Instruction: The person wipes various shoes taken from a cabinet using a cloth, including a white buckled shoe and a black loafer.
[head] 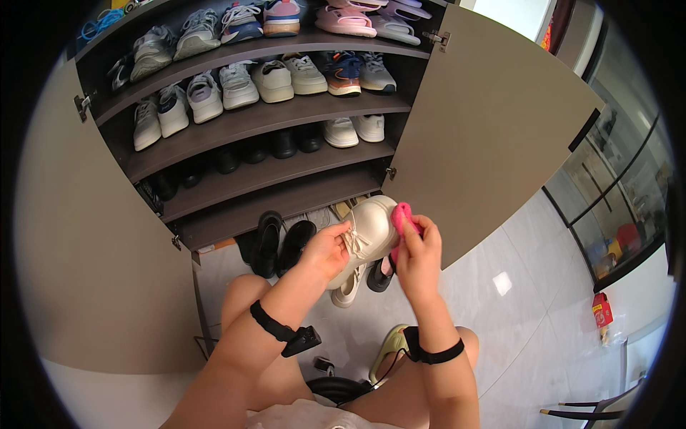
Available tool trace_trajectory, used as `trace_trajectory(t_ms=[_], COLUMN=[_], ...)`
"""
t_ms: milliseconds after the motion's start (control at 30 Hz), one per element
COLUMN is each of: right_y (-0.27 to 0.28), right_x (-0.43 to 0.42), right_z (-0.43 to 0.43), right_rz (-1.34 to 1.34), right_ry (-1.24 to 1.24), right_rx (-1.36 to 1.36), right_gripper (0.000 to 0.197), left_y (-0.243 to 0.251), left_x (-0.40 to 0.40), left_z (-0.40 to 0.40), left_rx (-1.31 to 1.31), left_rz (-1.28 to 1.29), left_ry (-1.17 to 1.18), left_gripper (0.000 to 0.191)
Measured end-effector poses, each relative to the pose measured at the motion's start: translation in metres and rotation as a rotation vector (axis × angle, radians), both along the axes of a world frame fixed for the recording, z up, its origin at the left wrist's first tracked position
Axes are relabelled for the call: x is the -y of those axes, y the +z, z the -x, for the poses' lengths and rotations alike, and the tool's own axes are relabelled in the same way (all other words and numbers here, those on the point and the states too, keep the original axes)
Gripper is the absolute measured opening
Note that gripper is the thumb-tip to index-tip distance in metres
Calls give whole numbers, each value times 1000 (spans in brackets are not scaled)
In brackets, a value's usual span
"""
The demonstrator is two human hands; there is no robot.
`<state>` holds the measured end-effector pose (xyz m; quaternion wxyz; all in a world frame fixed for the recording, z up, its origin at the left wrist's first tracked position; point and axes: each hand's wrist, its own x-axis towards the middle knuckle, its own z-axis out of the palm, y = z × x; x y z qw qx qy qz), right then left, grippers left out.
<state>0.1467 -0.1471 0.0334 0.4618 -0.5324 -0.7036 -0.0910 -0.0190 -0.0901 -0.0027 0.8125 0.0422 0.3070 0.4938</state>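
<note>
My left hand (328,248) grips a cream shoe (372,225) with a small bow on its upper, fingers at the bow side. The shoe is held up above the floor, its rounded toe pointing away from me. My right hand (418,246) pinches a bright pink cloth (402,214) and presses it against the right edge of the shoe's toe. Below the held shoe, another cream shoe (349,288) stands on the floor, partly covered. A black shoe (380,275) is beside it, half hidden by the cloth and my right hand.
A shoe cabinet holds several shelves (257,123) of sneakers, slippers and black shoes. Its left door (91,241) and right door (498,118) stand wide open on either side. A pair of black shoes (266,244) sits on the tiled floor (514,322). A red box (602,310) lies at right.
</note>
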Motion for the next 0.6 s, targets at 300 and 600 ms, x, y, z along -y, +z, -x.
trace_trajectory(t_ms=[300,600], right_y=[-19,-48], right_x=[15,22], right_z=[21,29], right_rz=[3,477], right_ry=[-21,223], right_rx=[92,-334], right_gripper=[34,26], left_y=[5,14], left_x=[-4,-13], left_z=[10,18], left_rx=[29,196], left_rz=[-50,-127], left_ry=[83,122], left_gripper=[21,22])
